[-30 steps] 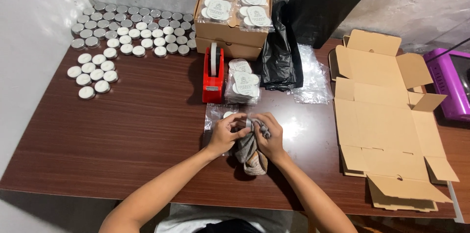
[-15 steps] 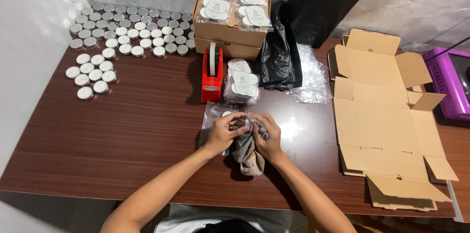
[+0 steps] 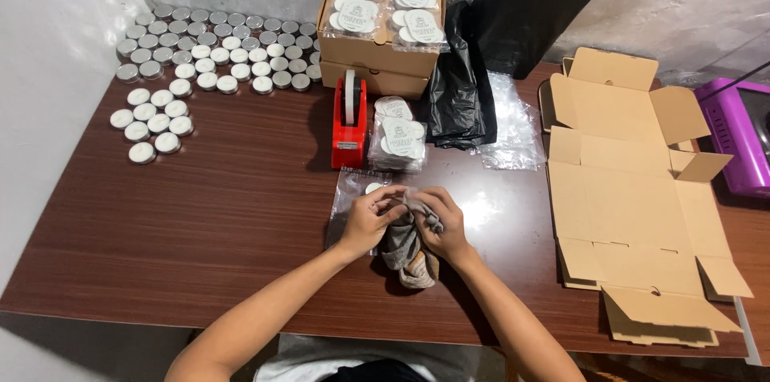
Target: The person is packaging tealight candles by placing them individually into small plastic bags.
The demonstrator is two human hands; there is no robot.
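hands first, as i see them from the head camera: my left hand [image 3: 370, 217] and right hand [image 3: 443, 224] meet near the front edge of the brown table [image 3: 200, 221], both curled closed around a grey cloth [image 3: 403, 247]. the left pinches its upper end with fingertips; the right grips the bunched middle, and the loose end droops toward me. under the left hand lies a clear plastic bag [image 3: 346, 204], flat on the table with something small and white in it.

just beyond stands a red tape dispenser [image 3: 350, 123], and beside it a stack of bagged white candles [image 3: 399, 137]. behind those sits a closed cardboard box [image 3: 382, 57] topped with more bagged packs, next to a black plastic bag [image 3: 459, 93] and a black box [image 3: 525, 9]. far left, rows of tealights [image 3: 216, 57] cover the corner. to my right lies an open flattened carton [image 3: 634, 189], a purple device [image 3: 734, 133] past it.
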